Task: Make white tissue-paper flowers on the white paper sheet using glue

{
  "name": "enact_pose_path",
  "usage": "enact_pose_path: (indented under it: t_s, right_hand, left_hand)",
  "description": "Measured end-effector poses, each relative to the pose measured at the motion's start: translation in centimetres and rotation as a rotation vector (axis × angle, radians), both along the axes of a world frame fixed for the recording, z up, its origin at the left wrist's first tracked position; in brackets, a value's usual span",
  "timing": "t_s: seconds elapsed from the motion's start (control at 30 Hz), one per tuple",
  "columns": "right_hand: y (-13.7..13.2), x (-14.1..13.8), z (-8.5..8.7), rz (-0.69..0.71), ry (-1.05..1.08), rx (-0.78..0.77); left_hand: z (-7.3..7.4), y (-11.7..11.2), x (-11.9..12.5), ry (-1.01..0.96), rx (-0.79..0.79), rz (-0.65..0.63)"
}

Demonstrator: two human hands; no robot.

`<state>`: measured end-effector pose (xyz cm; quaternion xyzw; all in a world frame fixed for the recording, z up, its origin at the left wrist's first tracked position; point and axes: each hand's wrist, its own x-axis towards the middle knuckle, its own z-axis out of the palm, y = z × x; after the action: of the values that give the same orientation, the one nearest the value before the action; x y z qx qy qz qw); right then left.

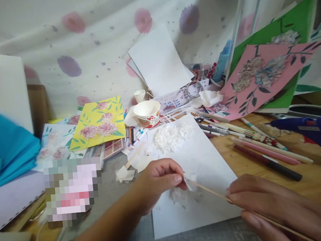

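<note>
My left hand (165, 176) pinches a small piece of white tissue paper (191, 183) at the tip of a thin wooden stick (211, 191). The stick's shaft runs back into my right hand (274, 204), whose fingers are closed around it. Both hands are over a white sheet of paper (208, 157). On the sheet's far part lies a fluffy cluster of crumpled white paper bits (170, 136). A blurred pale patch of crumpled paper (180, 196) shows below my left fingertips.
A paper cup (147, 116) stands beyond the sheet. Pens and markers (267, 152) and a blue glue gun (307, 128) lie to the right. Yellow (101, 120) and pink (258, 85) flower pictures lean around. Torn paper scraps (125, 174) sit on the grey cutting mat (107, 192).
</note>
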<state>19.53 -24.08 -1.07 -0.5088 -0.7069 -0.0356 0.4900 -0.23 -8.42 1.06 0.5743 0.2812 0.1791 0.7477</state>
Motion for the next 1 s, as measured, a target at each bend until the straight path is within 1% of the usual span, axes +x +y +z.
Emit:
enact_pose_path:
  t_s: [0.13,0.17,0.23,0.3,0.4,0.47,0.53,0.6,0.63,0.67,0.7,0.8,0.87,0.93,1.0]
  right_hand:
    - [-0.1,0.0,0.4,0.024,0.021,-0.013]
    - [-0.2,-0.1,0.5,0.018,0.026,-0.014]
    - [-0.4,-0.2,0.5,0.018,0.034,-0.015]
    - [-0.5,-0.3,0.5,0.032,0.038,-0.025]
    - [-0.6,-0.3,0.6,0.026,0.05,-0.063]
    - [-0.6,-0.2,0.8,-0.005,0.076,-0.094]
    - [-0.7,0.1,0.8,-0.023,0.106,-0.102]
    - [-0.9,0.5,0.8,-0.025,0.123,-0.076]
    - [-1.0,0.7,0.8,-0.022,0.123,-0.07]
    - [-1.1,0.9,0.9,-0.017,0.122,-0.071]
    - [-1.2,1.1,0.9,-0.016,0.127,-0.078]
    - [-1.4,1.4,1.1,-0.031,0.153,-0.099]
    - [-1.3,1.3,1.2,-0.031,0.155,-0.104]
    - [-1.1,1.1,1.3,-0.009,0.145,-0.133]
    - [-0.9,0.9,1.2,0.025,0.151,-0.18]
  left_hand:
    - [0.2,-0.6,0.5,0.054,-0.008,-0.058]
    - [0.3,-0.7,0.6,0.08,0.017,-0.058]
    - [0.4,-0.8,0.8,0.149,0.122,-0.057]
    - [0.5,-0.8,0.9,0.229,0.298,-0.057]
    - [0.6,-0.8,1.0,0.267,0.675,-0.045]
    - [0.5,-0.9,1.1,0.226,0.952,0.003]
    - [0.3,-1.1,1.3,0.161,1.181,0.09]
    - [-0.1,-1.3,1.5,0.104,1.339,0.173]
    - [-0.3,-1.4,1.6,0.081,1.397,0.191]
    - [-0.4,-1.4,1.6,0.067,1.439,0.185]
    - [-0.6,-1.4,1.7,0.063,1.466,0.152]
    - [-0.8,-1.4,1.6,0.114,1.47,-0.038]
    - [-0.8,-1.3,1.5,0.185,1.455,-0.137]
    - [-0.6,-1.3,1.4,0.242,1.445,-0.179]
    - [-0.5,-1.3,1.4,0.258,1.443,-0.183]
